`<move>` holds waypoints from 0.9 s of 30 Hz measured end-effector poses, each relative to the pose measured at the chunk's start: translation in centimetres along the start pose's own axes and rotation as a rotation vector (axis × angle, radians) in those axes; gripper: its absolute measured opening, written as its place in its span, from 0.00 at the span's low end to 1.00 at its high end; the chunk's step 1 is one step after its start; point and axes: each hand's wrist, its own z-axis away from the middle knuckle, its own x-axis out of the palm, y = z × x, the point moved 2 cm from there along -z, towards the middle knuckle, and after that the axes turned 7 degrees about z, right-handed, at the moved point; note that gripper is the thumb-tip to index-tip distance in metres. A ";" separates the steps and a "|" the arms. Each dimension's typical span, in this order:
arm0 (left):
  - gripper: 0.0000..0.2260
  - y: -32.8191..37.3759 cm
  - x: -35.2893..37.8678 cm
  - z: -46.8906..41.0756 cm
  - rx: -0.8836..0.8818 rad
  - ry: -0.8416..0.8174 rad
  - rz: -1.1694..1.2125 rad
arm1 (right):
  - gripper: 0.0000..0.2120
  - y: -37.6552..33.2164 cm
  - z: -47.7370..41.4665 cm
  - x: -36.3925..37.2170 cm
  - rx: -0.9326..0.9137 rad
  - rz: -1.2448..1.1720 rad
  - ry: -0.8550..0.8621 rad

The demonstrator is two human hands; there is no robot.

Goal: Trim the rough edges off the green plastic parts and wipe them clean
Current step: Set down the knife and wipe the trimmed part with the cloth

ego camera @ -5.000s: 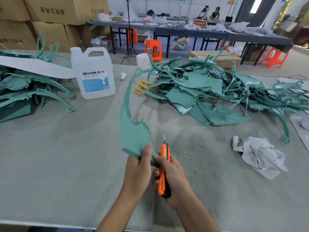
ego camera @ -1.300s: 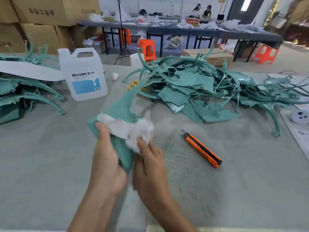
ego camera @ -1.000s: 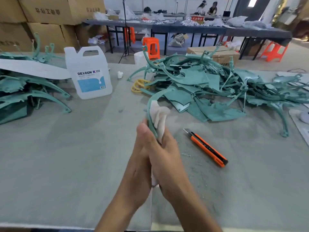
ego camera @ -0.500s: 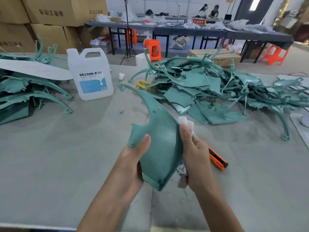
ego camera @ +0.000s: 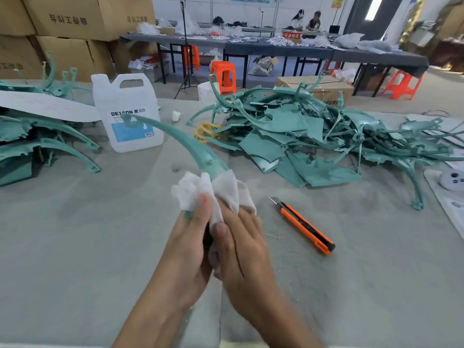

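Beyond the left hand, green part juts, seemingly through cloth.

both hands meet over the grey table: the left hand grips a curved green part, the right hand presses a white cloth round it. an orange knife lies just right, near the green pile.

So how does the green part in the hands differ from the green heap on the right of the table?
The held part is up off the table, its near end gripped by the left hand; the heap lies on the table untouched. The right hand wraps a white cloth round the held part; the heap has none. The held part's arm looks clean-edged; the heap shows ragged flat sheets. Both are teal plastic with curved arms.
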 end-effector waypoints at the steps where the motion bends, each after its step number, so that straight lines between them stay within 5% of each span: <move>1: 0.25 -0.3 0.1 0.2 0.005 -0.040 0.012 | 0.22 0.8 -1.0 -0.3 0.071 0.079 0.022; 4: 0.26 -1.5 0.5 0.9 0.000 -0.103 -0.027 | 0.18 1.5 -3.1 -0.5 0.287 -0.088 0.048; 9: 0.32 -0.2 0.1 -0.5 -0.125 0.086 0.025 | 0.12 -2.8 2.2 0.7 0.193 -0.386 -0.006; 13: 0.23 -0.7 0.8 0.2 -0.051 -0.032 0.242 | 0.14 -2.1 -1.7 0.8 0.092 -0.206 0.029; 17: 0.38 -1.6 0.9 1.3 -0.047 -0.060 0.039 | 0.09 1.7 -4.3 0.8 0.365 -0.170 0.160; 19: 0.42 -1.2 0.9 1.4 0.016 -0.057 -0.015 | 0.09 1.3 -2.8 1.0 0.339 -0.202 0.163; 23: 0.22 0.1 0.7 -0.3 -0.060 0.028 0.220 | 0.11 -2.8 1.8 2.0 0.178 -0.296 0.071; 27: 0.22 -0.3 0.4 0.0 -0.018 0.082 0.319 | 0.13 -1.9 -0.9 1.0 0.205 -0.255 0.076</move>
